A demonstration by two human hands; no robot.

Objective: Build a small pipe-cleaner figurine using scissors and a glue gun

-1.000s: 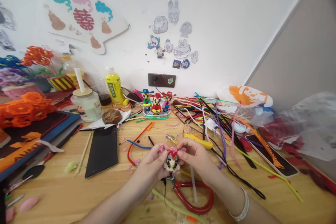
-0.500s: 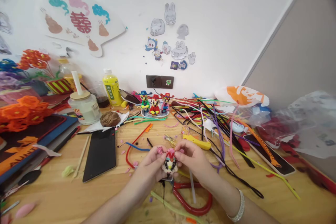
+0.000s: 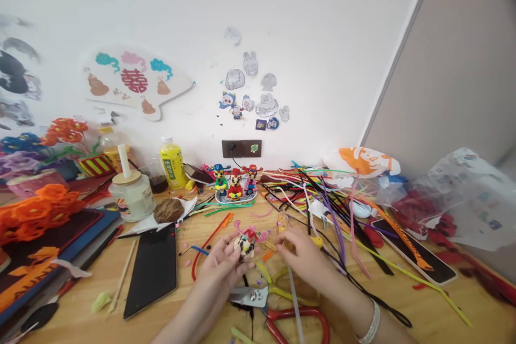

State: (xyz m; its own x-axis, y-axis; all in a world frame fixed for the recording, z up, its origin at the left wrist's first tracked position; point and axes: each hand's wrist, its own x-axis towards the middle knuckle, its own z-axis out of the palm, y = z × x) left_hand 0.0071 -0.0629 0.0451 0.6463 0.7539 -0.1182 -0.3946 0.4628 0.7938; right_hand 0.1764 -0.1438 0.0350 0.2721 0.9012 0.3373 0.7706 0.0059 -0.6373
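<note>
My left hand (image 3: 220,266) holds a small fuzzy doll head (image 3: 245,244) with a cream face, black markings, a red top and pink looped pieces at its sides. The head is tilted. My right hand (image 3: 300,255) is apart from it to the right, fingers bent together at a small golden piece (image 3: 270,245); what they grip is not clear. Behind this hand, partly covered, lies a yellow glue gun (image 3: 317,241). Below the hands are red-handled scissors (image 3: 298,313) and a yellow-handled tool (image 3: 282,291). A translucent stick (image 3: 295,301) lies across the scissors.
Three finished-looking figures (image 3: 235,185) stand on a small tray at the back. Tangled pipe cleaners (image 3: 322,204) cover the right. Leftward are a black tablet (image 3: 151,271), a candle jar (image 3: 131,196), a yellow bottle (image 3: 173,164) and orange fuzzy flowers (image 3: 44,209). A phone (image 3: 419,250) lies far right.
My right hand has let go of the doll head and moved right. The left hand has moved slightly left and down, tilting the head. The view has tipped upward, uncovering the scissors.
</note>
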